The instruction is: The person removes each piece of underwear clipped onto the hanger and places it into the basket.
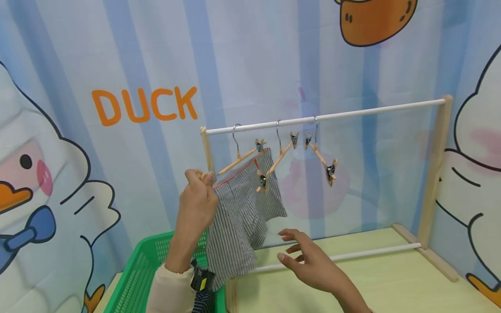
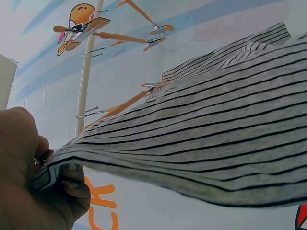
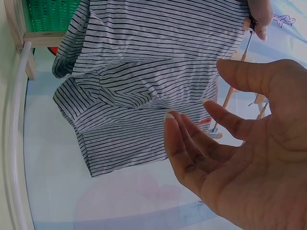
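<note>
Grey-and-black striped shorts (image 1: 238,217) hang from the leftmost wooden clip hanger (image 1: 236,162). The far clip (image 1: 260,145) grips one end of their orange-edged waistband. At the near end, my left hand (image 1: 197,204) pinches the hanger's other clip together with the waistband corner; the fingers mostly hide that clip. The left wrist view shows the cloth (image 2: 201,129) stretching away from this hand (image 2: 38,177). My right hand (image 1: 309,261) is held apart from the shorts, below and right of them, its fingers loosely bent and holding nothing.
Two bare clip hangers (image 1: 277,163) (image 1: 322,158) hang on the white rail (image 1: 352,112) of a wooden rack (image 1: 434,174). A green basket (image 1: 135,271) stands at the left with dark striped cloth (image 1: 203,302) inside. A duck-print curtain (image 1: 250,56) lies behind.
</note>
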